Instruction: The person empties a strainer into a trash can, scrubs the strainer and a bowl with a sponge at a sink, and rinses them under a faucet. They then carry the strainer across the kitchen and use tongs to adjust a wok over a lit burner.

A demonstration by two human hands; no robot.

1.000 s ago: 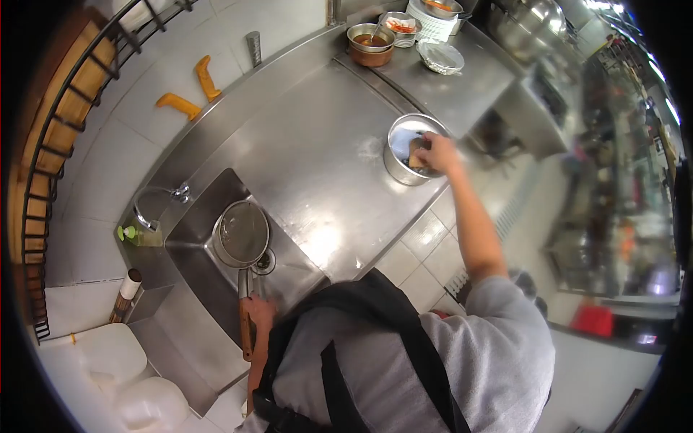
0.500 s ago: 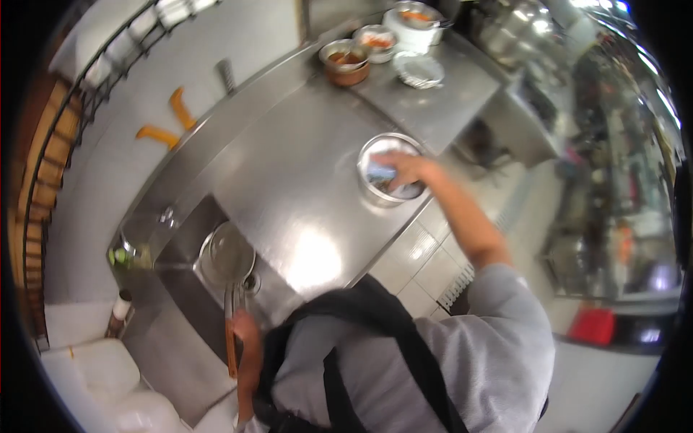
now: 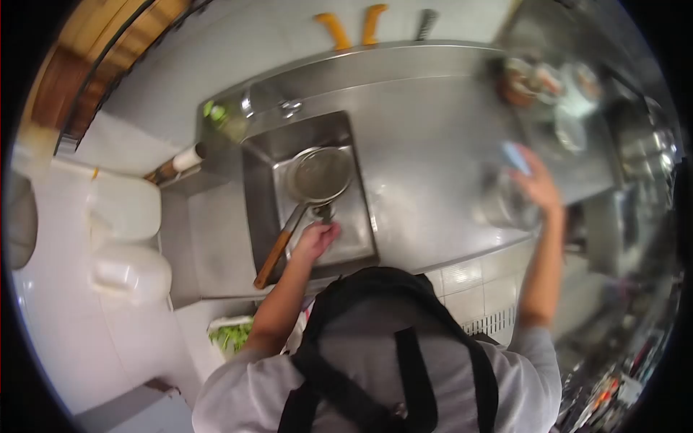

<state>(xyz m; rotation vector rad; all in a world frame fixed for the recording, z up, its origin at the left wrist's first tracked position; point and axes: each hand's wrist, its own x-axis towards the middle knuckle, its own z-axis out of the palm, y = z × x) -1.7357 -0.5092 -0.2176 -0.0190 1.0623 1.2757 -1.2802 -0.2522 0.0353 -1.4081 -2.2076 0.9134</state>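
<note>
In the sink [image 3: 364,245], a round mesh strainer [image 3: 323,175] lies over another round rim. A wooden handle [image 3: 273,256] slants from it across the sink's front left corner. My left hand [image 3: 317,240] is closed round a second, darker handle [image 3: 325,211] just below the mesh. On the right of the counter, my right hand [image 3: 535,184] is closed on a pale blue flat piece [image 3: 516,156], blurred by motion; its kind I cannot tell. Below that hand stands a round metal pot [image 3: 498,206], partly covered by the hand and wrist.
Several bowls [image 3: 530,83] and a pale lidded container [image 3: 570,130] stand at the back right of the steel counter [image 3: 426,159]. A faucet [image 3: 290,108] rises behind the sink. White plastic containers [image 3: 130,209] stand at left, and green leaves [image 3: 232,335] fill a box below.
The view has turned toward the sink. My right hand has come up out of the metal pot with the pale blue piece. My left hand stays at the handle by the strainer.
</note>
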